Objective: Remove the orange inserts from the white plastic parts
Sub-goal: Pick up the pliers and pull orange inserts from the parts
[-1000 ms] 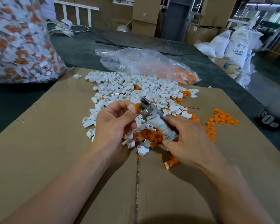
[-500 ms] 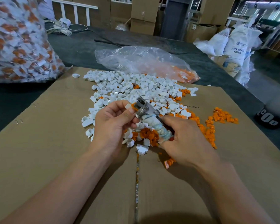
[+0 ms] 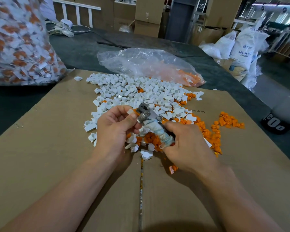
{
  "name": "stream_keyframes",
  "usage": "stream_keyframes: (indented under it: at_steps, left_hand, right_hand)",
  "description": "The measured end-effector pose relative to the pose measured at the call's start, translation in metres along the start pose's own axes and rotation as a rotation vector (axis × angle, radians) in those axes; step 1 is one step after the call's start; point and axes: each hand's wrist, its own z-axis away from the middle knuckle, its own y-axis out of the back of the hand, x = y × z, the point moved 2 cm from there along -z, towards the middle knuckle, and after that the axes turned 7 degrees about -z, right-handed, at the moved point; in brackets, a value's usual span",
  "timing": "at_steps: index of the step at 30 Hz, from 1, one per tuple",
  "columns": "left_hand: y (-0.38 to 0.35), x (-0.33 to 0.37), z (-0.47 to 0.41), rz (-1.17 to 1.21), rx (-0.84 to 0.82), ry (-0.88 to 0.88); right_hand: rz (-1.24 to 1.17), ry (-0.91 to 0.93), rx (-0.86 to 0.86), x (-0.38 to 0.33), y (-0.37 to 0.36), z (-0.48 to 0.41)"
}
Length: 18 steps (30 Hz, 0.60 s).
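The left hand (image 3: 115, 129) pinches a small white plastic part (image 3: 130, 112) between thumb and curled fingers, with an orange insert (image 3: 135, 112) showing at the part's edge. The right hand (image 3: 187, 146) is closed round the pale cloth-wrapped handle of a metal-headed hand tool (image 3: 159, 131), whose grey steel tip meets that part. The 2 hands sit just above a low heap of loose orange plastic inserts (image 3: 151, 139), and another scatter of them (image 3: 228, 121) lies to the right. Beyond the hands, a wide pile of white plastic parts (image 3: 141, 91) spreads over a flat brown cardboard sheet (image 3: 57, 148). Behind the pile rests a crumpled clear plastic bag (image 3: 141, 64) holding orange pieces. At far left stands a large clear bag (image 3: 15, 44) packed with white-and-orange parts. Both bags are on a dark table (image 3: 80, 49).
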Motion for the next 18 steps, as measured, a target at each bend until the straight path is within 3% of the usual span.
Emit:
stream_keyframes:
  at_steps: [11,15,18]
  left_hand:
    - [0.003,0.011,-0.001,-0.118,0.049,-0.032]
    - [0.027,0.025,-0.012,-0.435,0.287,-0.188]
    - [0.051,0.029,-0.025,-0.55,0.489,-0.144]
  right_hand:
    - [0.066,0.046,0.07,0.003,0.004,0.0]
    - [0.094,-0.057,0.256,0.023,0.018,-0.003]
    - [0.115,-0.151,0.315,0.041,0.027,-0.003]
